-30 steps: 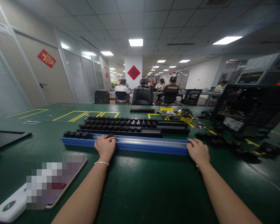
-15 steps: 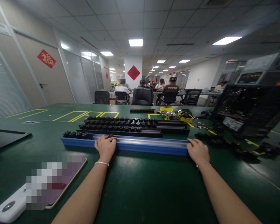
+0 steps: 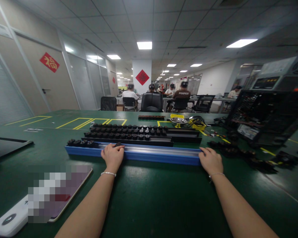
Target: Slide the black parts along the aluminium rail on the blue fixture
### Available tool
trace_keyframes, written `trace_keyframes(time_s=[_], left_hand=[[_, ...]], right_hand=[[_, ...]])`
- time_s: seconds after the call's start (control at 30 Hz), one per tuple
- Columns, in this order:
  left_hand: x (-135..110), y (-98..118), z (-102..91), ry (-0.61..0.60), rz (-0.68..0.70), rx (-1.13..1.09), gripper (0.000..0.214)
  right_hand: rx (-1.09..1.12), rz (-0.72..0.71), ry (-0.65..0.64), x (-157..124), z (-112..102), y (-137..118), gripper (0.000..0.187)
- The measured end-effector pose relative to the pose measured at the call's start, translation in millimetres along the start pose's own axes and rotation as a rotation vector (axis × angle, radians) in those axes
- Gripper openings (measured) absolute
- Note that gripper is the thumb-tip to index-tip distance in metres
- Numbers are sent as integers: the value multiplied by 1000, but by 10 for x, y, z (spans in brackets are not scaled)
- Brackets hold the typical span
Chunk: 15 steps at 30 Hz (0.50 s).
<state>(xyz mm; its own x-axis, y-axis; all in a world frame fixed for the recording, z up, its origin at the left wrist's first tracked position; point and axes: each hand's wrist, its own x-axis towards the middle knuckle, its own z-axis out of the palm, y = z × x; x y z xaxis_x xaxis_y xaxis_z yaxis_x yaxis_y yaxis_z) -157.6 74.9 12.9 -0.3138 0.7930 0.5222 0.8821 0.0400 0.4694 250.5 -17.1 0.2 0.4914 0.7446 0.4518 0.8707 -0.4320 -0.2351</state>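
A long blue rail (image 3: 149,154) with a silvery channel lies across the green table (image 3: 149,198) in front of me. Several small black parts (image 3: 80,142) sit in its left end. My left hand (image 3: 112,156) rests on the rail left of the middle, fingers together and pinched on one small black part (image 3: 118,144) in the channel. My right hand (image 3: 210,160) is closed over the rail's right end, fingers curled on its edge. Both wrists wear thin bracelets.
Two black rails (image 3: 129,134) full of black parts lie just behind the blue one. Loose black parts (image 3: 238,153) and an open computer case (image 3: 265,115) are at the right. A tablet (image 3: 57,191) and a white device (image 3: 10,221) lie near left. People sit at far desks.
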Motion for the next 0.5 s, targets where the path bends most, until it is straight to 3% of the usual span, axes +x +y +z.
trace_keyframes(time_s=[0.23,0.5], left_hand=[[-16,22,-7,-17,26,16,25],[-28,37,-5,-31,41,14,26]], right_hand=[[-10,-16,50,-7,21,-8,46],[15,2,21,-13,-16,-30,48]])
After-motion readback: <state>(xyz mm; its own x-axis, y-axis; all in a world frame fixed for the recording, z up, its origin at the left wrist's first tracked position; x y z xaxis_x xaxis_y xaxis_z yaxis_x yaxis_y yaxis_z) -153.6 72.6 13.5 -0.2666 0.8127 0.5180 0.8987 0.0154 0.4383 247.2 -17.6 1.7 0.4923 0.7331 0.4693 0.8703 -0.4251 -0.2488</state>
